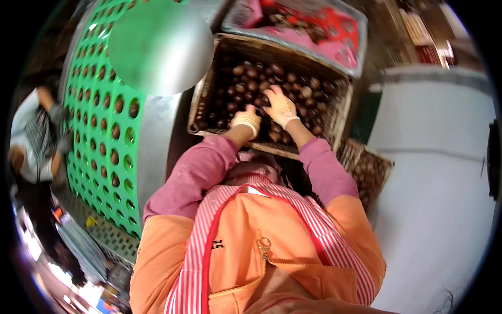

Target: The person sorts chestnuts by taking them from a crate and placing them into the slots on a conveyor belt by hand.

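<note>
A dark plastic crate (205, 97) in front of me holds many glossy, brown, round nuts (252, 73). Both my hands are down among the nuts, in cream gloves or wraps. My left hand (246, 121) is near the crate's front wall; one finger points forward, while the others are hidden under the hand. My right hand (281, 107) lies further in, its fingers stretched out and apart, touching the nuts. No nut shows clearly in its grip.
On the left, a green perforated panel (94, 123) carries nuts in its holes, beside a metal edge (157, 136). A grey tub (362, 39) with red and pink material stands behind the crate. Another nut-filled crate (386, 166) is at right. A person (39, 131) works far left.
</note>
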{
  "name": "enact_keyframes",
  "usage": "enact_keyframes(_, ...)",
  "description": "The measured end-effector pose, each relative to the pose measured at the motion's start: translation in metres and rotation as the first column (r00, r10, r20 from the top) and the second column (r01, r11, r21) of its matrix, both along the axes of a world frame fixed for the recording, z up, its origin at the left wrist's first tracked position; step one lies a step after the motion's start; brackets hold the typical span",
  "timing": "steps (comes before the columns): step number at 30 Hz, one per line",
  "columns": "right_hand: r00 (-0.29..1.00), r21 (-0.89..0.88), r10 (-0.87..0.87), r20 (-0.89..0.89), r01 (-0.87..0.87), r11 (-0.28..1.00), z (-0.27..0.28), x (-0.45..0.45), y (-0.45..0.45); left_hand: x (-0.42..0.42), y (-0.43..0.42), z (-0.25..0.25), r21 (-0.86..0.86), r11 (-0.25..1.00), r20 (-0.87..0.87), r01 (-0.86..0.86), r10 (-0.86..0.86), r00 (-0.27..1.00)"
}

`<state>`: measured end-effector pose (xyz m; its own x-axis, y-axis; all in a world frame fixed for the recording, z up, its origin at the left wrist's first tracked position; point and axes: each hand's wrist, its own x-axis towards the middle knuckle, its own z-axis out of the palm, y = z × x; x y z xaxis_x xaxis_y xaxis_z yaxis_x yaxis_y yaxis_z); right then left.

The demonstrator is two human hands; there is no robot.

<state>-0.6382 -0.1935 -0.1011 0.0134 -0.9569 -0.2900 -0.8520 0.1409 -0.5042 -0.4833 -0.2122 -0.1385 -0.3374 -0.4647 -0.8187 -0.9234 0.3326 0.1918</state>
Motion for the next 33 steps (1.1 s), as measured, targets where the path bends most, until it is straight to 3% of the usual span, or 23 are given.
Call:
enact_keyframes(1,0.998,0.130,0.048,0.032,-0.052,0.990,0.004,0.000,-0.014,0.004,0.000,-0.028,0.012,0.998,-0.018,-0.056,0.056,0.998)
enact_keyframes(4,0.988,0.274,0.152,0.025,-0.153,0.950,-0.004,0.001,-0.043,0.002,-0.010,0.069,0.066,0.982,-0.092,0.177,-0.171,0.981)
enact_keyframes(8,0.983,0.384,0.170,-0.073,-0.129,0.914,0.007,0.015,-0.057,0.012,-0.018,0.059,0.124,0.984,-0.380,0.130,-0.074,0.922)
enact_keyframes(9,0.986,0.387,0.154,-0.063,-0.118,0.914,0.003,0.018,-0.056,0.018,-0.015,0.038,0.102,0.994,-0.535,-0.028,0.078,0.841)
enact_keyframes(10,0.989,0.392,0.136,-0.052,-0.105,0.914,-0.015,0.017,-0.054,0.030,-0.020,0.049,0.244,0.968,-0.682,-0.064,0.218,0.698)
enact_keyframes(11,0.992,0.383,0.123,-0.007,-0.111,0.917,-0.042,0.008,-0.051,0.045,-0.020,0.077,0.446,0.878,-0.688,-0.175,0.462,0.560)
enact_keyframes(12,0.993,0.373,0.110,0.038,-0.116,0.920,-0.058,0.002,-0.051,0.063,-0.019,0.105,0.633,0.737,-0.635,-0.236,0.670,0.385)
enact_keyframes(13,0.991,0.339,0.131,-0.038,-0.111,0.934,-0.040,0.011,-0.044,0.084,-0.021,0.115,0.801,0.576,-0.550,-0.163,0.815,0.182)
enact_keyframes(16,0.999,0.196,0.008,-0.048,0.002,0.981,-0.009,0.025,-0.024,0.176,-0.019,0.164,0.842,0.486,-0.536,-0.233,0.802,-0.263)
enact_keyframes(17,0.999,0.220,-0.010,0.032,0.003,0.975,-0.008,0.022,-0.021,0.209,-0.014,0.162,0.881,0.438,-0.466,-0.177,0.744,-0.479)
enact_keyframes(18,0.993,0.247,-0.032,0.110,0.004,0.969,-0.009,0.019,-0.019,0.240,-0.005,0.182,0.887,0.352,-0.461,-0.298,0.658,-0.596)
enact_keyframes(19,0.968,0.246,-0.140,0.208,0.086,0.965,-0.013,0.016,-0.013,0.275,-0.007,0.174,0.868,0.343,-0.497,-0.360,0.580,-0.645)
enact_keyframes(20,0.928,0.213,-0.185,0.324,0.119,0.970,-0.039,0.005,-0.009,0.298,-0.005,0.185,0.852,0.219,-0.514,-0.475,0.516,-0.685)
enact_keyframes(21,0.855,0.265,-0.285,0.433,0.182,0.947,-0.024,0.012,-0.003,0.324,-0.010,0.178,0.852,0.276,-0.523,-0.445,0.474,-0.708)
enact_keyframes(23,0.685,0.427,-0.479,0.549,0.262,0.865,0.039,0.043,0.006,0.355,-0.022,0.156,0.818,0.162,-0.553,-0.552,0.485,-0.678)
enact_keyframes(25,0.685,0.307,-0.385,0.619,0.241,0.921,0.043,0.052,0.007,0.365,-0.024,0.147,0.623,-0.031,-0.677,-0.781,0.478,-0.559)
enact_keyframes(26,0.681,0.246,-0.339,0.649,0.234,0.941,0.045,0.056,0.008,0.378,-0.022,0.143,0.411,0.036,-0.743,-0.911,0.593,-0.312)
enact_keyframes(27,0.683,0.220,-0.338,0.647,0.257,0.941,0.066,0.069,0.010,0.383,-0.014,0.145,-0.040,0.074,-0.796,-0.996,0.601,0.076)
enact_keyframes(28,0.676,0.223,-0.329,0.660,0.242,0.944,0.076,0.075,0.010,0.384,-0.002,0.161,-0.481,0.113,-0.668,-0.870,0.595,0.447)
enact_keyframes(29,0.667,0.222,-0.315,0.675,0.224,0.949,0.083,0.082,0.008,0.388,0.007,0.182,-0.450,0.231,-0.478,-0.863,0.753,0.451)
enact_keyframes(30,0.657,0.220,-0.300,0.692,0.204,0.954,0.091,0.091,0.006,0.396,0.014,0.181,-0.497,0.295,-0.375,-0.816,0.775,0.509)
enact_keyframes(32,0.651,0.175,-0.240,0.720,0.165,0.971,0.112,0.116,0.006,0.414,0.027,0.159,-0.484,0.372,-0.323,-0.792,0.765,0.557)
enact_keyframes(33,0.652,0.140,-0.196,0.733,0.138,0.981,0.119,0.129,0.004,0.421,0.033,0.155,-0.501,0.317,-0.422,-0.805,0.722,0.547)
